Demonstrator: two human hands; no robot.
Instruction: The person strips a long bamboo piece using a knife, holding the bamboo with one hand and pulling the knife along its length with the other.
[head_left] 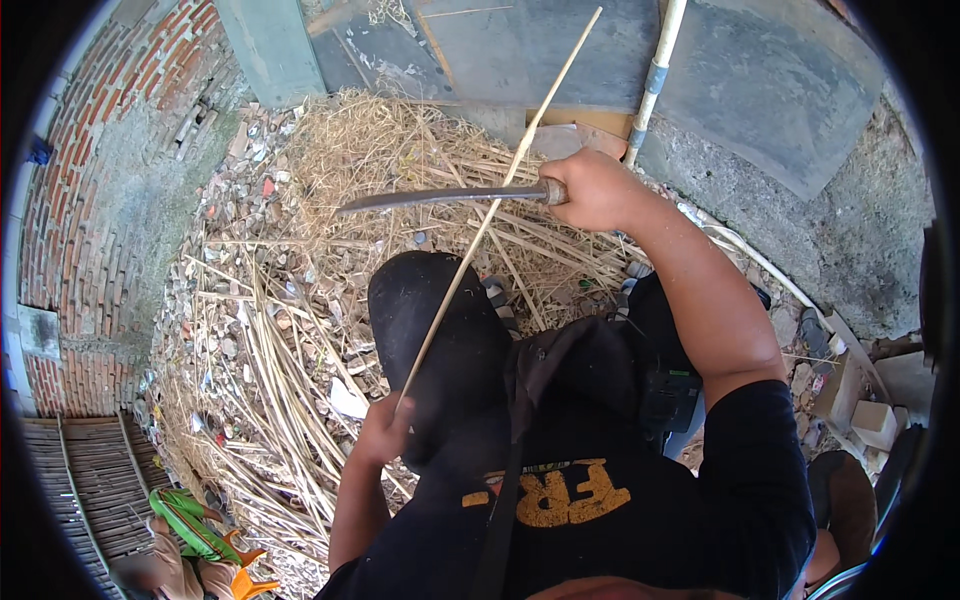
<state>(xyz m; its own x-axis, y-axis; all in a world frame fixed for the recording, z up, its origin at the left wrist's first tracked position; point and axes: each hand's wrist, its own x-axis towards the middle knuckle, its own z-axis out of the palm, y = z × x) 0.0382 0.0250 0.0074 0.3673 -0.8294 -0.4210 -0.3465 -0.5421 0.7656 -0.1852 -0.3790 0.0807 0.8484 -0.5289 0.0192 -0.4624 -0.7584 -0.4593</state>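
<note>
A knife point(430, 198) is held by the right hand point(595, 190), its fingers wrapped round the handle, with the blade pointed left and crossing a long stick point(458, 282); whether the two touch cannot be told. The stick is gripped at its near end by the curled fingers of the left hand point(382, 430) and is slanted past the knee point(415, 310), its tip ending far and to the right, beyond the knife. On the left, rubble point(222, 345) is partly covered by a pile of sticks point(290, 405), with straw point(350, 135) heaped farther off.
</note>
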